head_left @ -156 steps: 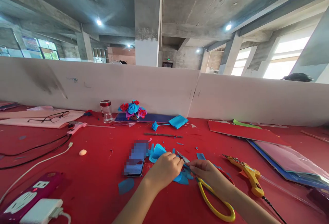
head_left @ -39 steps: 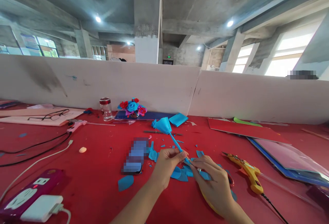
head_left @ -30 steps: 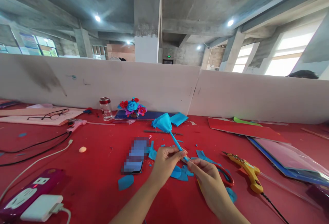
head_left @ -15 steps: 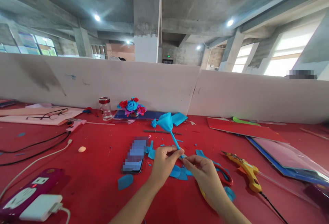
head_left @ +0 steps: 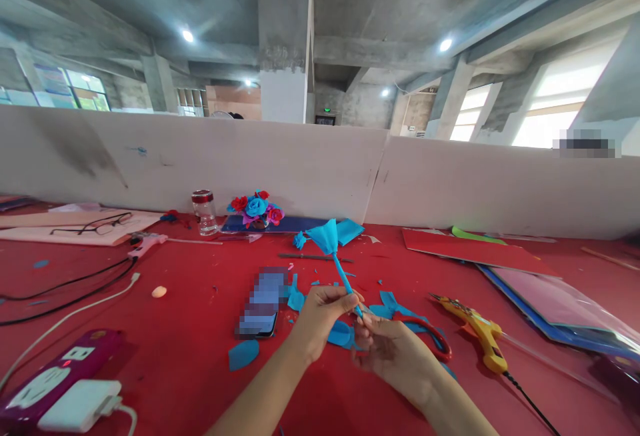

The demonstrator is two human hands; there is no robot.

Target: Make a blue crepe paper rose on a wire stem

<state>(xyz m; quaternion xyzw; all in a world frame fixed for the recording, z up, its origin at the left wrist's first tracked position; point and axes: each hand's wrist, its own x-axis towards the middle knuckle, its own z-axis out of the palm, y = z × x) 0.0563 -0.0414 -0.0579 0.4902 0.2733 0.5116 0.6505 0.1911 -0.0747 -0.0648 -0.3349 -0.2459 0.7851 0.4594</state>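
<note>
A blue paper flower (head_left: 324,236) on a thin wrapped stem tilts up and away from me, its bloom flared at the top. My left hand (head_left: 327,316) pinches the stem partway down between thumb and fingers. At the stem's lower end, my right hand (head_left: 395,349) is closed on it with thumb and fingertips. Under and around the hands lie cut blue paper pieces (head_left: 341,333). Red-handled scissors (head_left: 440,343) rest just beyond the right hand, their blades partly hidden.
A phone (head_left: 264,303) lies left of the hands. To the right is a yellow glue gun (head_left: 475,329). Behind stand a jar (head_left: 205,215) and a paper-flower arrangement (head_left: 257,208). A purple power strip (head_left: 65,369) sits front left; a white partition (head_left: 280,163) closes the back.
My right hand has turned and shifted slightly down along the stem's lower end. The bloom has rotated a little, showing a wider flare. The left hand stays nearly in place.
</note>
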